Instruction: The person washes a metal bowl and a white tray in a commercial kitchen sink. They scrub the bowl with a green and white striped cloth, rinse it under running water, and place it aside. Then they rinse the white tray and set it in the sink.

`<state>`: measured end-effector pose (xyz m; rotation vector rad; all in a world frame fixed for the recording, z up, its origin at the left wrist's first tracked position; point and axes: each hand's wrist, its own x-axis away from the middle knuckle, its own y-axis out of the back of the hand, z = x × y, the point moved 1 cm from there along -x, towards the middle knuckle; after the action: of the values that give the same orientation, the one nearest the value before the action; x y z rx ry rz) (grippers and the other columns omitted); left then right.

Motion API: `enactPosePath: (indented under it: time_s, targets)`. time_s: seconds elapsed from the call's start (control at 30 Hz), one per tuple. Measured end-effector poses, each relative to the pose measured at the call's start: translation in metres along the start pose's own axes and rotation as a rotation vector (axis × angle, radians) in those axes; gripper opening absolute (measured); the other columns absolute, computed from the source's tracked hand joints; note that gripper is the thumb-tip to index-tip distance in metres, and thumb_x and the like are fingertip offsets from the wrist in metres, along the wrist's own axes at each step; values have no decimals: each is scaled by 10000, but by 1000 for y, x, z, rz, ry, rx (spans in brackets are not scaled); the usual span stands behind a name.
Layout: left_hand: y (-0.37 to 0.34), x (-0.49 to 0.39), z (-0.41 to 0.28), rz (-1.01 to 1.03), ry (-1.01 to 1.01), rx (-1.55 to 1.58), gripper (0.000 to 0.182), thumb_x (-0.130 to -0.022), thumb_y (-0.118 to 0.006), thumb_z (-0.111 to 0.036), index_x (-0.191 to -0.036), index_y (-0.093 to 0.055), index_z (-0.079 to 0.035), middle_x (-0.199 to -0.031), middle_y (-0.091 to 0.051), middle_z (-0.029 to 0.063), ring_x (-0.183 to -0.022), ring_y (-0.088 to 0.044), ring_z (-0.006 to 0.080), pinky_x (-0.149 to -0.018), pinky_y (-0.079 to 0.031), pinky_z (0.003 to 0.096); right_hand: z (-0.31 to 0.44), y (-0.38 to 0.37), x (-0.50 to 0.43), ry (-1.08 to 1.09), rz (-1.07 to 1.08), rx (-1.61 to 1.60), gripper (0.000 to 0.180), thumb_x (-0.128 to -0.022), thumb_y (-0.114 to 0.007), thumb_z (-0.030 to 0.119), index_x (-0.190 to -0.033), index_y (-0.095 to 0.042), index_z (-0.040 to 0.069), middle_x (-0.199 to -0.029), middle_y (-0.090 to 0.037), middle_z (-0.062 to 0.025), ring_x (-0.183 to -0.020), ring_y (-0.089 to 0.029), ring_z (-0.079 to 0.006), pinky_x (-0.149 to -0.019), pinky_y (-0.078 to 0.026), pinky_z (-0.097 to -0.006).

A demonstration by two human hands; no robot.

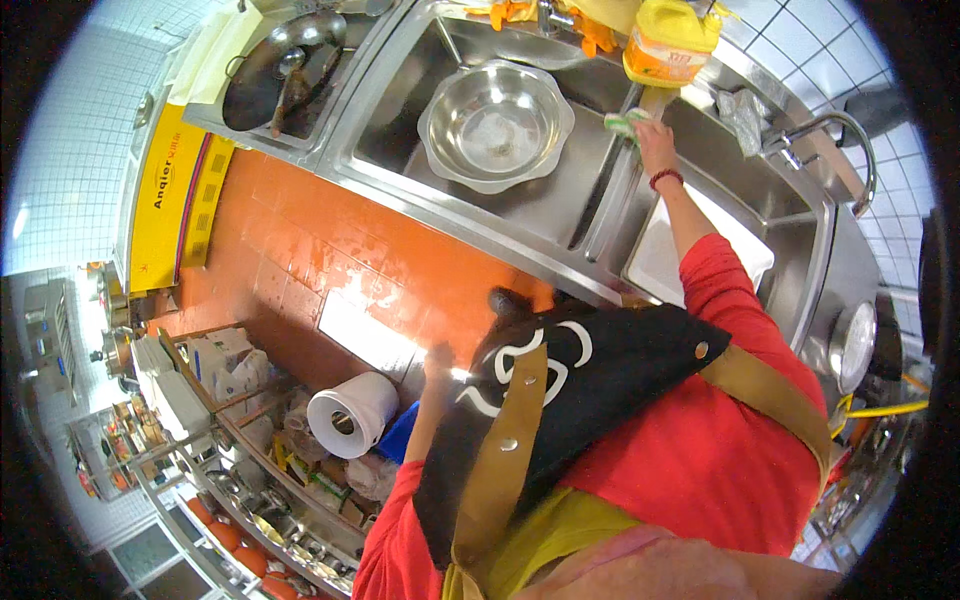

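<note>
My right hand [654, 142] is closed on a green-and-white cloth [628, 124], over the steel divider between two sink basins. My left hand [439, 361] hangs low at my side above the orange floor, beside my black apron; its fingers are blurred, and I cannot tell whether it holds anything. A wide steel basin [496, 124] with a scalloped rim sits in the left sink basin. In the right sink basin lies a white plastic tray [664, 251], partly hidden by my forearm. A yellow jug [670, 43] with an orange label stands behind my right hand.
A wok [319, 45] with a ladle is left of the sinks. Orange rubber gloves [589, 34] hang by the rear faucet. A curved faucet [870, 150] rises at the right. A white bucket [352, 414] stands near a loaded shelf rack. The floor [315, 225] looks wet.
</note>
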<state>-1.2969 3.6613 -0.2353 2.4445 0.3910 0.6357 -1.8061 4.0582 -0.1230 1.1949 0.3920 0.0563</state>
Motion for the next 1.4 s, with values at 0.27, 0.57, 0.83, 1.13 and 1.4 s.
enactPosePath:
  time_s: [0.27, 0.57, 0.83, 1.13, 1.4]
  targets:
    - [52, -51, -30, -68, 470, 499, 313, -809, -509, -133, -1073, -508, 35, -962, -552, 118, -745, -599, 222, -594, -511, 311, 7, 59, -39, -92, -272, -142, 264, -865, -475, 179, -1100, -589, 140, -1112, -547, -139, -1040, -492, -308, -911, -380, -387]
    - [35, -36, 4, 203, -329, -760, 235, -727, -614, -293, -809, -574, -76, -729, -554, 84, -705, -577, 257, -634, -468, 401, 11, 17, -23, -157, 25, 152, 380, -823, -517, 232, -1197, -509, 172, -1299, -396, -175, -1162, -378, -377, -989, -317, -423]
    - [17, -96, -3, 545, -553, -1121, 275, -840, -505, -291, -927, -589, -44, -862, -604, 109, -760, -604, 254, -657, -496, 344, 8, 41, 91, -325, 104, -420, 306, -841, -523, 217, -1136, -547, 137, -1109, -527, -145, -999, -503, -298, -874, -410, -370]
    - [7, -104, -135, 219, 337, 219, 321, -866, -493, -176, -1102, -494, 43, -907, -563, 125, -747, -598, 223, -630, -506, 304, -204, 151, 118, -1149, -442, -972, 383, -847, -515, 381, -1039, -564, 54, -951, -594, -93, -855, -572, -212, -699, -471, -336]
    - [15, -72, -116, 133, 480, 317, 355, -843, -529, -157, -1134, -486, 41, -905, -588, 135, -706, -608, 209, -593, -500, 285, -266, 240, 59, -1088, -442, -1407, 690, -876, -478, 393, -1394, -134, 93, -1430, -127, -176, -1290, -230, -335, -1004, -300, -492]
